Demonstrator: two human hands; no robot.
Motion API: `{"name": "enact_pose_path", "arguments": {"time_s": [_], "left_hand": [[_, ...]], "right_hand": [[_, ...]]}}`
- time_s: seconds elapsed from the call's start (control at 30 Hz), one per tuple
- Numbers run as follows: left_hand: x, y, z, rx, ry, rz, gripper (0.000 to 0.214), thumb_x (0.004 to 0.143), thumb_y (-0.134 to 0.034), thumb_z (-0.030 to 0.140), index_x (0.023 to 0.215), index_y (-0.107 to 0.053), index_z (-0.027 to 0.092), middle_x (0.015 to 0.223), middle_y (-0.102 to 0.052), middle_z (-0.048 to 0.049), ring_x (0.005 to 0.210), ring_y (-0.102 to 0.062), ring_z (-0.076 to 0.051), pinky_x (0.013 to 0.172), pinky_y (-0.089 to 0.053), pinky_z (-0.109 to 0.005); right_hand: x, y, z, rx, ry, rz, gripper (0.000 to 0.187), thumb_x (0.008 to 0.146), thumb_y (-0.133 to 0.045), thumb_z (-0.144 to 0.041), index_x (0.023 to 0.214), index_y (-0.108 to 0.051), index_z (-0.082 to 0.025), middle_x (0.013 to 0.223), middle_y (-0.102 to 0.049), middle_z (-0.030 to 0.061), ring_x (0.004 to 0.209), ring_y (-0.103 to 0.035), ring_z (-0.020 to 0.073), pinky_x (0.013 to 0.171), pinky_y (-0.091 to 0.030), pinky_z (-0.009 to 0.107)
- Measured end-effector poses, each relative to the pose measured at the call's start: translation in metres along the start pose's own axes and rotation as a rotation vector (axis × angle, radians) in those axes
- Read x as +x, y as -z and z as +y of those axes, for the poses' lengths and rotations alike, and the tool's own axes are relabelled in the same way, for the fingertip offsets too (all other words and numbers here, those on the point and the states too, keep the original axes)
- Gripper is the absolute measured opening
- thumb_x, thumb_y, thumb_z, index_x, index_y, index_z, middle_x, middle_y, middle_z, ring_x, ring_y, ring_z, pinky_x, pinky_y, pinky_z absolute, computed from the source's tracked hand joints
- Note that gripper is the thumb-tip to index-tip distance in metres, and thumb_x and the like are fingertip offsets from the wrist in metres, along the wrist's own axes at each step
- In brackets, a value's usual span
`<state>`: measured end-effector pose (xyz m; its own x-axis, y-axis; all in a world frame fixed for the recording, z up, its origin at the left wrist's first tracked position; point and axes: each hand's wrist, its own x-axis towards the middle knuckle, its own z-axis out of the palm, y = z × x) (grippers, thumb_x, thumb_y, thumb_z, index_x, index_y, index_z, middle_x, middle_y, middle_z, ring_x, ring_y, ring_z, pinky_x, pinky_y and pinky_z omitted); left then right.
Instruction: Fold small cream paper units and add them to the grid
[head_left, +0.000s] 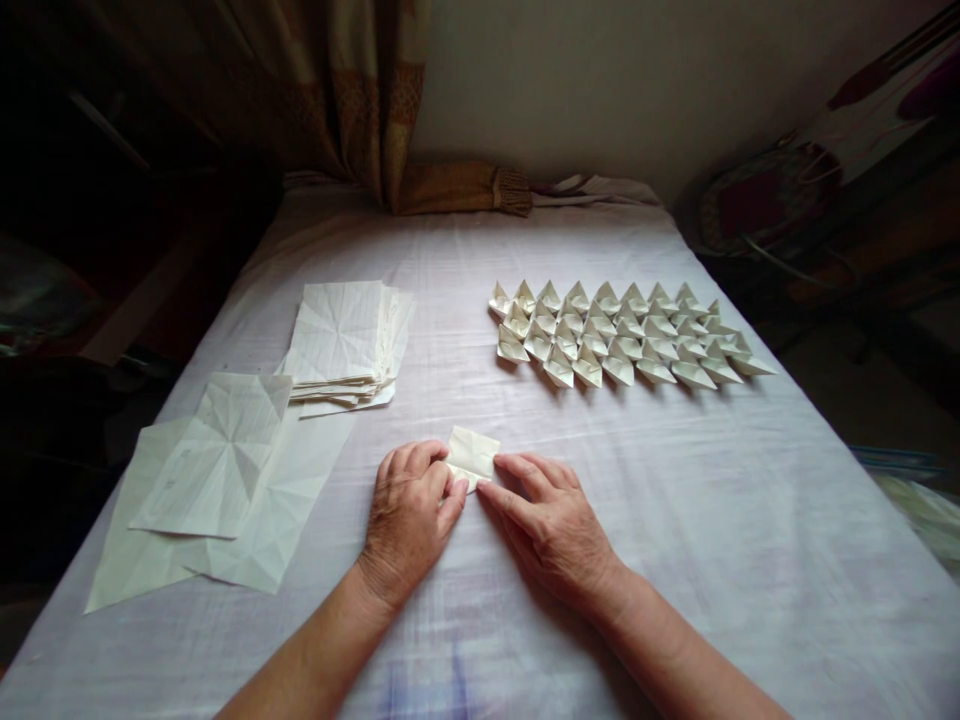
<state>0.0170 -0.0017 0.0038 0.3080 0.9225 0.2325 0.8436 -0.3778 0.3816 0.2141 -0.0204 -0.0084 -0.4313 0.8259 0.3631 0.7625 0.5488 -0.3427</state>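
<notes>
Nearest, a pale lilac-white cloth point(675, 590) spreads softly wrinkled beneath everything, with a smudge of blue-violet showing on it in front of the folded paper point(474, 448). That paper – a small cream piece, flat and roughly rectangular, with a crease across it – lies on the cloth between the two hands.

The left hand point(411, 505) is half curled at its left edge, thumb tip and bent fingers against the near corner; I cannot tell whether they pinch it or only press. The right hand point(559, 515) is loosely open on the other side, fingers extended, fingertips touching the right edge.

Left of the folded paper, well apart, thin loose sheets point(225, 450) overlap at angles, their surfaces scored with creases that radiate like a star. Beyond them, farther than the folded paper and to its left, stands a stack of creased sheets point(337, 330), edges uneven, the top one faintly lined.

Beyond the folded paper and to its right sit close rows of folded paper pieces point(624, 347) – crisp, hollow, boat-like shapes with sharp points. Farthest beyond it, a brown-gold patterned curtain point(375, 110) hangs in heavy folds beside a plain, dim wall point(570, 90).
</notes>
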Motion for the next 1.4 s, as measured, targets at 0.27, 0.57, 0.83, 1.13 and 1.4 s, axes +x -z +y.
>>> {"name": "enact_pose_path", "arguments": {"time_s": [0.27, 0.57, 0.83, 1.13, 1.4], "left_hand": [[-0.0001, -0.0008, 0.0001, 0.002, 0.006, 0.000, 0.017, 0.088, -0.057, 0.021, 0.071, -0.057, 0.020, 0.103, -0.065, -0.0076, 0.099, -0.055, -0.026, 0.090, -0.043, -0.046], [0.0010, -0.0001, 0.0012, 0.008, 0.016, -0.005, 0.017, 0.086, -0.060, 0.022, 0.069, -0.058, 0.020, 0.103, -0.066, -0.0072, 0.100, -0.056, -0.026, 0.091, -0.043, -0.044], [0.0002, -0.0025, -0.0007, 0.025, 0.012, -0.001, 0.016, 0.087, -0.060, 0.022, 0.071, -0.059, 0.019, 0.103, -0.065, -0.0073, 0.100, -0.055, -0.026, 0.091, -0.043, -0.044], [-0.0012, -0.0050, -0.0016, 0.037, -0.006, 0.018, 0.017, 0.086, -0.062, 0.022, 0.069, -0.057, 0.020, 0.104, -0.065, -0.0075, 0.101, -0.055, -0.026, 0.091, -0.042, -0.044], [-0.0014, -0.0048, -0.0015, 0.055, -0.008, 0.022, 0.017, 0.086, -0.061, 0.023, 0.070, -0.057, 0.020, 0.104, -0.065, -0.0066, 0.100, -0.055, -0.025, 0.090, -0.043, -0.043]], "right_hand": [[0.0021, 0.0015, -0.0014, -0.044, 0.016, -0.011, 0.031, 0.092, -0.052, -0.020, 0.120, -0.066, -0.028, 0.120, -0.063, 0.0101, 0.107, -0.053, 0.0255, 0.088, -0.041, 0.039], [0.0016, 0.0007, -0.0029, -0.061, 0.012, -0.015, 0.030, 0.091, -0.055, -0.019, 0.118, -0.067, -0.027, 0.120, -0.063, 0.0099, 0.107, -0.052, 0.0249, 0.088, -0.038, 0.038], [0.0027, 0.0021, -0.0024, -0.092, 0.011, -0.078, 0.031, 0.092, -0.056, -0.021, 0.120, -0.066, -0.029, 0.123, -0.062, 0.0083, 0.109, -0.051, 0.0237, 0.089, -0.036, 0.037], [0.0001, 0.0007, 0.0005, -0.155, 0.088, -0.111, 0.038, 0.092, -0.059, -0.024, 0.129, -0.059, -0.032, 0.126, -0.059, 0.0111, 0.111, -0.050, 0.0265, 0.087, -0.034, 0.039], [0.0012, 0.0035, 0.0032, -0.162, 0.093, -0.137, 0.034, 0.094, -0.056, -0.023, 0.126, -0.061, -0.030, 0.126, -0.060, 0.0096, 0.109, -0.052, 0.0252, 0.087, -0.035, 0.038]]}}
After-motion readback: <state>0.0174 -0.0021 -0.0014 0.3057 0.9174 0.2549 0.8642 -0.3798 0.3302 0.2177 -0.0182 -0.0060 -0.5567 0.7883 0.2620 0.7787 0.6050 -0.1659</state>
